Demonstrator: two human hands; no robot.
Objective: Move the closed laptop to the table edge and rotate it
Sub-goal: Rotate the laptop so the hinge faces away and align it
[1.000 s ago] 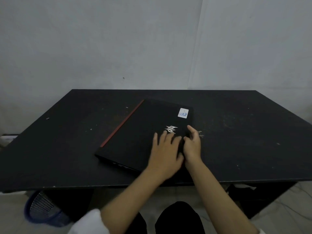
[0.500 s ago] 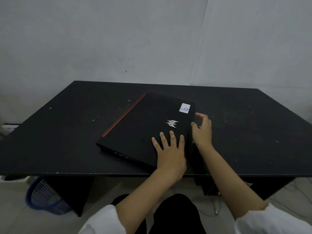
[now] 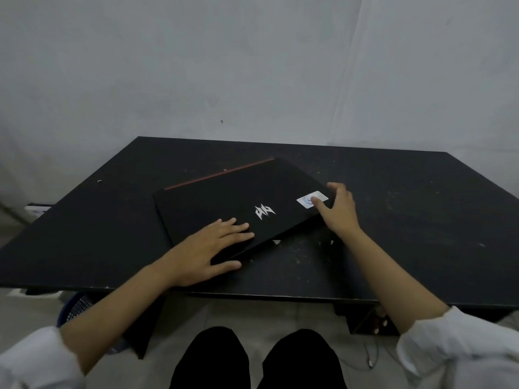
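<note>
Laptop [image 3: 224,197]: showing as black, carrying a thin red strip [image 3: 219,174] along its far-left edge, a white angular logo [image 3: 264,211] at mid-lid, and a white sticker with a blue mark [image 3: 310,199] at right. Table [image 3: 421,220]: showing black, speckling with pale scuffs near the front. Wall [image 3: 252,66]: appearing plain grey. Sleeves [image 3: 460,346]: showing white. Trousers [image 3: 213,360]: showing black. Basket [image 3: 75,307] at near left: showing blue mesh.
</note>
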